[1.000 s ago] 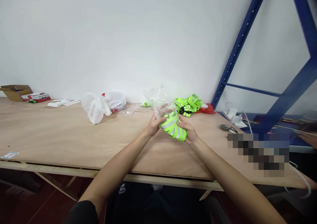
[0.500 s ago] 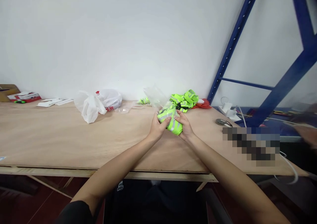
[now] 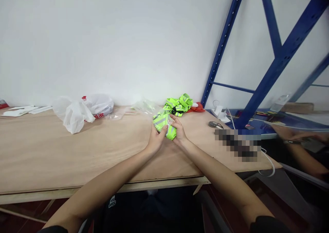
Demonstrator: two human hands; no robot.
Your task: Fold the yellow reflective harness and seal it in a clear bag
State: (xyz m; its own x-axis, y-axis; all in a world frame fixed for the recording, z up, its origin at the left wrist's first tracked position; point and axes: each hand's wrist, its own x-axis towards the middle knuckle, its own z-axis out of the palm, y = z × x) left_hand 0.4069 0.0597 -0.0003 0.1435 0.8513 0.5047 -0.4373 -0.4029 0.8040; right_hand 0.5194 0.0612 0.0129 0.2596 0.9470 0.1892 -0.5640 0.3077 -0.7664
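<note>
Head view: my left hand (image 3: 155,139) and right hand (image 3: 179,132) each grip the vest (image 3: 163,125). Its bag (image 3: 145,107) trails toward the wall, over the counter (image 3: 77,147).

A plain white wall (image 3: 115,37) runs behind the light plywood surface (image 3: 51,154), which butts against it. On the right stands a blue steel rack (image 3: 280,54) (upright, crossbar and diagonal braces). The floor (image 3: 15,222) beneath is dark red. The light is even.
</note>
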